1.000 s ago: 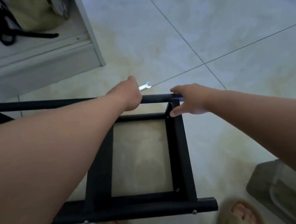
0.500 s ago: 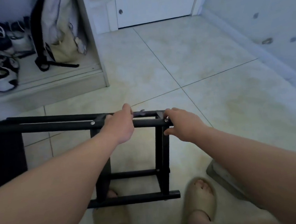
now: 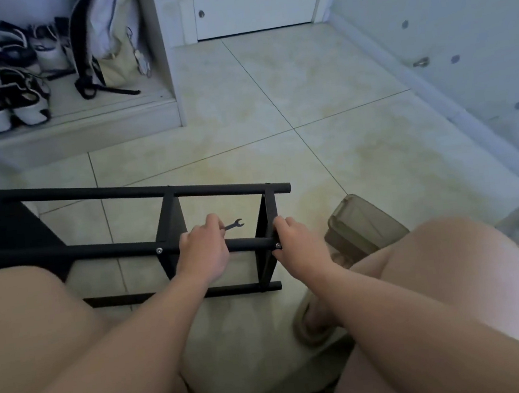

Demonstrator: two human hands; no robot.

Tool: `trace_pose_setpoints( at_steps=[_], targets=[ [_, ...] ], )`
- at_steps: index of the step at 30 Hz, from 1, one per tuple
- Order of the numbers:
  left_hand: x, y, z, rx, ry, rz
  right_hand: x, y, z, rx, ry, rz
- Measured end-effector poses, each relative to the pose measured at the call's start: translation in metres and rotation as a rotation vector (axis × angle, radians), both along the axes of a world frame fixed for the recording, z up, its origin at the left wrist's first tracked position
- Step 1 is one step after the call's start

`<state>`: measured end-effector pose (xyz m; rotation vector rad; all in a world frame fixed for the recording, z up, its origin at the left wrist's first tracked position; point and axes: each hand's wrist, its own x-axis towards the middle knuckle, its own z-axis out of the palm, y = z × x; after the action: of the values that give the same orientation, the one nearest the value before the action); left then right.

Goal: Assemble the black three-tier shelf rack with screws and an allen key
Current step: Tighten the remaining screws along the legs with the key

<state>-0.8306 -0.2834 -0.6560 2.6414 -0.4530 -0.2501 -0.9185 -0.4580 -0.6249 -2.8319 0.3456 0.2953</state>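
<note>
The black shelf rack [image 3: 136,191] lies on its side on the tiled floor, its long tubes running left to right. My left hand [image 3: 205,253] grips the near upper tube and also holds a small flat spanner [image 3: 235,224], whose open jaw sticks out past my fingers. My right hand [image 3: 295,245] grips the rack's right end at the joint of tube and upright, beside a silver screw head [image 3: 278,245]. Another screw head [image 3: 159,250] shows on the same tube to the left.
A low white shoe cabinet [image 3: 84,125] with sandals [image 3: 1,98] and a bag [image 3: 110,42] stands at the back left. A brownish plastic container [image 3: 364,227] sits just right of the rack. My knees and a slippered foot [image 3: 313,322] fill the foreground. A wall runs along the right.
The view has pulled back and up, so the rack now appears farther away and lower. Both hands keep their hold on the rack, and the spanner shows again past my left fingers.
</note>
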Motion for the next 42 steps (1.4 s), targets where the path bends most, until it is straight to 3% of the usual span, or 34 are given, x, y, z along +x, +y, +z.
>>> trace_pose_setpoints(
  at_steps=[14,19,25,32,42],
  targets=[
    [-0.056,0.019,0.009,0.153,0.287,-0.011,-0.052,0.012,0.016,0.202,0.290,0.010],
    [-0.067,0.031,0.021,0.191,0.427,-0.080,-0.065,0.025,0.027,0.073,0.395,0.138],
    [-0.073,0.034,0.023,0.213,0.503,-0.070,-0.072,0.032,0.031,-0.319,0.346,0.225],
    [-0.082,0.034,0.031,0.266,0.550,-0.112,-0.073,0.032,0.025,-0.314,0.512,0.205],
    [-0.068,0.015,0.024,0.210,0.637,-0.213,-0.069,0.023,0.019,-0.329,0.499,0.300]
  ],
)
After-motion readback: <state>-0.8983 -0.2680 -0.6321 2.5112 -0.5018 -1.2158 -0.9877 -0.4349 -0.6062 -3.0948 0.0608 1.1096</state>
